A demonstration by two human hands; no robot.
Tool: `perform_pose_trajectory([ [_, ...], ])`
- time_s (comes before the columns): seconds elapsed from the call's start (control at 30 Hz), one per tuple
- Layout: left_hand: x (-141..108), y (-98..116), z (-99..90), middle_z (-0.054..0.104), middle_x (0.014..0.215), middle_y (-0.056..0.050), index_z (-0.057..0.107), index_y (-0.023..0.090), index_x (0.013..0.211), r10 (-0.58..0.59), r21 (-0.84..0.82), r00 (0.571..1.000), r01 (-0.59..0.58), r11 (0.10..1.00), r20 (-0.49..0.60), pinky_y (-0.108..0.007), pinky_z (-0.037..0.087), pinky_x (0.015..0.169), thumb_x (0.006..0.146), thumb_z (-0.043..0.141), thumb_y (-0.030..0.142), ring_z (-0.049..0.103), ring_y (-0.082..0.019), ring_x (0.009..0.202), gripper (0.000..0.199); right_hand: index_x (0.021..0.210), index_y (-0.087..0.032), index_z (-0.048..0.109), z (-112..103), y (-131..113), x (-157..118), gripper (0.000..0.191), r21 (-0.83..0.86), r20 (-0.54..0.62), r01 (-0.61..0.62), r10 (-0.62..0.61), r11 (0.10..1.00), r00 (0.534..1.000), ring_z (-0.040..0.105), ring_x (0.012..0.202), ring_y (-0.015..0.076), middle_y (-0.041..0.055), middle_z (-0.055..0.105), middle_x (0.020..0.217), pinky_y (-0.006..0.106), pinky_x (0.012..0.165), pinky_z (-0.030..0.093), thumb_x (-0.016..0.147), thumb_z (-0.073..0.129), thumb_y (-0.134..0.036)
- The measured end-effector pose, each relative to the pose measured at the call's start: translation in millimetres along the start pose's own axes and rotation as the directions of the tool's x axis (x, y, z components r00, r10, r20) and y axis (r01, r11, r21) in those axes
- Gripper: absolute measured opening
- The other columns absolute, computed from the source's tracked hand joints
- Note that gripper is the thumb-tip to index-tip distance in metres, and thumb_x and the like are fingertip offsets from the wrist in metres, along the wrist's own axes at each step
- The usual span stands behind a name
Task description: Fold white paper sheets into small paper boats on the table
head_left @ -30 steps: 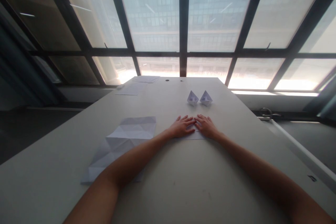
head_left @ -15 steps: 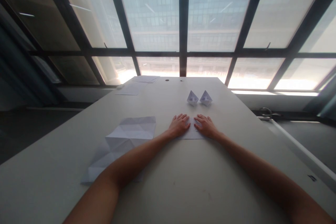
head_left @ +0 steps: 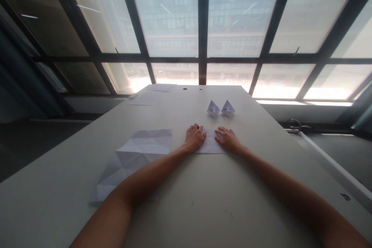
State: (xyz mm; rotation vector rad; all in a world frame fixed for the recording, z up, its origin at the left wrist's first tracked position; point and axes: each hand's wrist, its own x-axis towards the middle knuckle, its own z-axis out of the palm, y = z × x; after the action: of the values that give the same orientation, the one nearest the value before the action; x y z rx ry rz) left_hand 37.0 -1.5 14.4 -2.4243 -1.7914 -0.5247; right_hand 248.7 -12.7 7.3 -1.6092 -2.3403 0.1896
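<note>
A white sheet of paper [head_left: 210,145] lies flat on the white table [head_left: 186,209], its near edge straight. My left hand [head_left: 195,137] rests on its left side, fingers somewhat bent but apart. On the right side of the same sheet lies my right hand [head_left: 227,138], with its fingers spread. Both palms face down and partly cover the paper. Just beyond my hands stand two folded paper shapes, one on the left [head_left: 213,109] and one on the right [head_left: 228,109], close together.
Creased paper [head_left: 145,142] lies to the left, partly under my left forearm. More sheets [head_left: 142,99] are at the table's far left. Large windows stand behind the table, and a white rail [head_left: 334,159] runs along its right.
My left hand has slid a little to the left on the sheet, its fingers more bent, uncovering more paper between the hands. My right hand has stayed in place.
</note>
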Motion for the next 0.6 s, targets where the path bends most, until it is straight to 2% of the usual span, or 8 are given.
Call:
perform_pose_trajectory([
  [0.2,3.6,-3.0,4.0,0.051,0.122,-0.011,0.055,0.021,0.130,0.007,-0.092,0.998,-0.013,0.996,-0.066,-0.041,0.045,0.097,0.092,0.060,0.037,0.051,-0.029,0.112,0.041,0.142,-0.021,0.050,0.1,0.0,-0.5,0.048,-0.001,-0.006,0.007,-0.007,1.000,1.000,0.033,0.143,0.0271,0.0135,0.042,0.153,0.055,0.117,0.018,0.098,0.047,-0.040],
  [0.3,5.2,-4.7,5.0,0.048,0.122,-0.010,0.051,0.022,0.134,0.066,-0.198,0.984,-0.098,0.975,-0.164,-0.037,0.049,0.097,0.087,0.067,0.023,0.054,-0.025,0.111,0.050,0.141,-0.022,0.051,0.2,-0.2,-0.6,0.047,0.000,-0.009,0.004,-0.004,1.000,1.000,0.033,0.143,0.0270,0.0131,0.042,0.153,0.055,0.117,0.018,0.098,0.046,-0.040],
  [0.4,6.4,-4.6,4.9,0.046,0.127,-0.009,0.038,0.026,0.146,0.106,-0.317,0.959,-0.190,0.929,-0.264,-0.034,0.053,0.093,0.083,0.066,0.010,0.058,-0.021,0.106,0.070,0.141,-0.021,0.052,0.0,-0.3,-0.4,0.046,0.003,-0.014,0.013,-0.013,1.000,1.000,0.033,0.143,0.0275,0.0134,0.043,0.153,0.056,0.117,0.019,0.098,0.046,-0.040],
  [0.5,7.5,-2.7,4.4,0.048,0.133,-0.009,0.026,0.030,0.153,0.136,-0.411,0.932,-0.275,0.869,-0.337,-0.033,0.053,0.092,0.084,0.063,0.007,0.060,-0.020,0.108,0.082,0.141,-0.021,0.052,-0.3,-0.2,-0.4,0.047,0.005,-0.018,0.021,-0.021,1.000,1.000,0.033,0.143,0.0281,0.0138,0.043,0.153,0.056,0.117,0.019,0.098,0.046,-0.040],
  [0.57,8.1,-0.9,4.6,0.056,0.130,-0.008,0.022,0.029,0.155,0.175,-0.476,0.926,-0.327,0.817,-0.335,-0.032,0.053,0.093,0.085,0.061,0.009,0.063,-0.018,0.104,0.082,0.141,-0.021,0.051,-0.3,0.0,-0.3,0.047,0.005,-0.014,0.020,-0.020,1.000,1.000,0.033,0.144,0.0281,0.0136,0.042,0.153,0.056,0.117,0.019,0.098,0.046,-0.040],
  [0.6,8.1,0.0,5.0,0.061,0.125,-0.007,0.026,0.026,0.154,0.200,-0.496,0.927,-0.342,0.798,-0.318,-0.031,0.053,0.093,0.087,0.061,0.012,0.065,-0.017,0.101,0.077,0.141,-0.021,0.051,-0.2,0.2,-0.1,0.048,0.005,-0.011,0.019,-0.019,1.000,1.000,0.033,0.144,0.0281,0.0136,0.042,0.153,0.056,0.117,0.019,0.098,0.046,-0.041],
])
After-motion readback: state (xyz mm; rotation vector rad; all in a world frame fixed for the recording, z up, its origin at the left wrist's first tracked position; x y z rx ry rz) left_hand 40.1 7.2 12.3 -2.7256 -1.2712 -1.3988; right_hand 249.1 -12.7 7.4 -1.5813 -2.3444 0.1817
